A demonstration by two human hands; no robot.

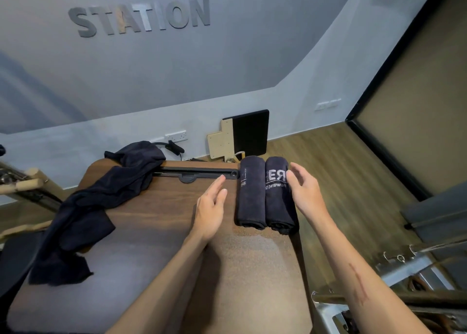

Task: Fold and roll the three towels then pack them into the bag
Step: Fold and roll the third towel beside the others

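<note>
While two rolled towels (265, 194) lie side by side, relaxed, spread fingers (294, 179) flank them — holding nothing.

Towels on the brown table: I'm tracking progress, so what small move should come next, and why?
Probably the left hand should reach left for the crumpled dark navy towel and pull it flat. Two rolled dark navy towels already lie side by side at the brown table's right edge, both hands are open and empty, and no bag is in view.
</note>
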